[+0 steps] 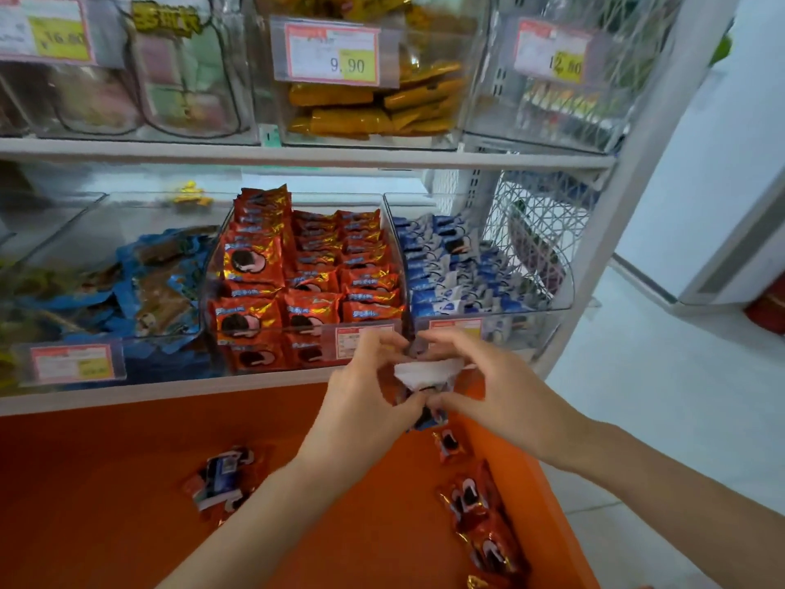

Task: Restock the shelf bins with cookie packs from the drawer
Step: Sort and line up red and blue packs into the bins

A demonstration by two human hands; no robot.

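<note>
Both my hands hold a small bunch of blue-and-white cookie packs above the orange drawer, just in front of the lower shelf. My left hand grips the bunch from the left, and my right hand pinches it from the right. Behind them stands a clear bin of red cookie packs; to its right is a clear bin of blue-and-white cookie packs. Loose red packs lie along the drawer's right side. A small mixed pile lies near its middle.
A bin of blue-wrapped snacks fills the lower shelf's left. The upper shelf carries clear bins with orange packs and price tags. A white wire panel closes the shelf's right end; pale floor lies beyond.
</note>
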